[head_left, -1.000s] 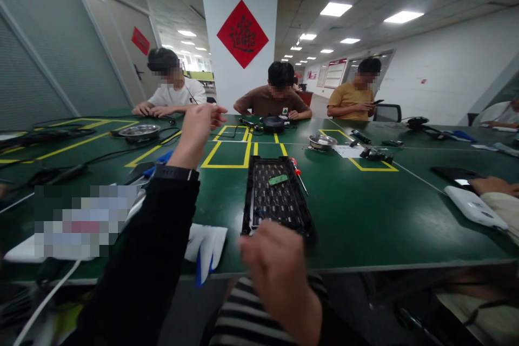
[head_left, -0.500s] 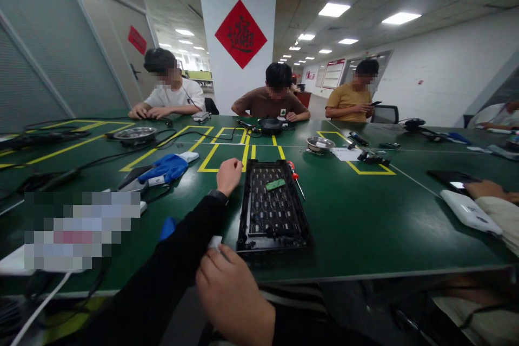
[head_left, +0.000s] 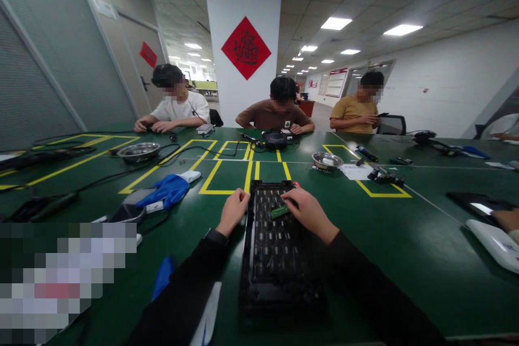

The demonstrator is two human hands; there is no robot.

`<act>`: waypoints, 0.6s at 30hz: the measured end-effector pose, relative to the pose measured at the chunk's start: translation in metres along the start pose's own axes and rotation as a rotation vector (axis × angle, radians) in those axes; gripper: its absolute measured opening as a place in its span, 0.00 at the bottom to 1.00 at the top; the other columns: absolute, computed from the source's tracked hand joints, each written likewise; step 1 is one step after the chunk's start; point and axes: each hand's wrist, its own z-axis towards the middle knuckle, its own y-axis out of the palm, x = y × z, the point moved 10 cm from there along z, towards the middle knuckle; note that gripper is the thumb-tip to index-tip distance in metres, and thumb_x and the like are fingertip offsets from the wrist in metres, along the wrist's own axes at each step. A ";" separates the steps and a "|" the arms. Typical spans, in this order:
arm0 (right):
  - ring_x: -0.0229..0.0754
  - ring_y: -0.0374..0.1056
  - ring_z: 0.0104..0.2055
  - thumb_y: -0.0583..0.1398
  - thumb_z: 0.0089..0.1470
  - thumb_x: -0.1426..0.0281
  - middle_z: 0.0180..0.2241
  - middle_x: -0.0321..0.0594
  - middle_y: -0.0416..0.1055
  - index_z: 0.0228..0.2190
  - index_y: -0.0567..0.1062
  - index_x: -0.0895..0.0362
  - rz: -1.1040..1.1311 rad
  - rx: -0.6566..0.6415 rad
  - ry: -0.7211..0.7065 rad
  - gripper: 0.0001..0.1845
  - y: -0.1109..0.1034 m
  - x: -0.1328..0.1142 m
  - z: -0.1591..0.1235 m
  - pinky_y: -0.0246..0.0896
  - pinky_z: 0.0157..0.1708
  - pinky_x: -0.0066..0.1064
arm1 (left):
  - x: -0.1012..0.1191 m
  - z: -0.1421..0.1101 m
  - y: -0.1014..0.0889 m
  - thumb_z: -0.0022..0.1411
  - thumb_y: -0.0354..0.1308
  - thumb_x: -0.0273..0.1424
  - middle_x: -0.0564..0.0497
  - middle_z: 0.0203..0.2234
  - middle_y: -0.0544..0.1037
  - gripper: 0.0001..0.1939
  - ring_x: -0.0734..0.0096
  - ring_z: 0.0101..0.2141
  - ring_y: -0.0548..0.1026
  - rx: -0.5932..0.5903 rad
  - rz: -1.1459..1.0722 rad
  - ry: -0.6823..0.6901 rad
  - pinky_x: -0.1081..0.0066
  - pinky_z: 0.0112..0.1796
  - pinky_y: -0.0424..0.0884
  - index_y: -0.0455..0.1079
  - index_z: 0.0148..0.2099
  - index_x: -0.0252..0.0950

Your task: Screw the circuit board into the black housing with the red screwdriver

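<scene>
While hands [head_left: 310,211] partly cover black tray [head_left: 279,293], blue glove [head_left: 171,189] lies left

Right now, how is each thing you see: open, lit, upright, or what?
Black casing: lying flat, open side up.
Green board: slanted within the casing; lifted or not, can't tell.
Left hand: curled at the casing's left edge.
Right hand: fingers bent at the green board.
Blue glove: unworn, lying down.
Metal bowls: upright.
Ceiling lights: lit.

White pillar [head_left: 231,92], red diamond sign [head_left: 245,48]; lit ceiling panel [head_left: 336,23]; green table [head_left: 405,243].
</scene>
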 end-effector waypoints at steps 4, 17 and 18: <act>0.41 0.66 0.42 0.55 0.53 0.75 0.36 0.42 0.73 0.36 0.74 0.57 0.057 0.003 0.042 0.09 0.019 0.040 -0.008 0.58 0.45 0.37 | 0.001 -0.002 0.007 0.59 0.45 0.39 0.54 0.20 0.67 0.15 0.71 0.25 0.66 -0.042 0.034 0.019 0.73 0.29 0.58 0.57 0.23 0.37; 0.45 0.60 0.52 0.58 0.50 0.72 0.44 0.43 0.70 0.46 0.70 0.54 -0.047 -0.151 0.000 0.20 0.043 0.039 -0.022 0.44 0.53 0.43 | 0.008 -0.009 -0.008 0.59 0.43 0.42 0.51 0.20 0.68 0.19 0.71 0.24 0.65 0.008 0.249 0.036 0.73 0.25 0.52 0.60 0.21 0.36; 0.44 0.61 0.49 0.58 0.50 0.72 0.42 0.42 0.71 0.45 0.71 0.54 -0.050 -0.144 -0.003 0.19 0.042 0.037 -0.023 0.44 0.53 0.43 | 0.008 -0.009 -0.009 0.59 0.43 0.42 0.51 0.20 0.68 0.20 0.71 0.24 0.65 0.014 0.254 0.033 0.73 0.25 0.51 0.60 0.21 0.36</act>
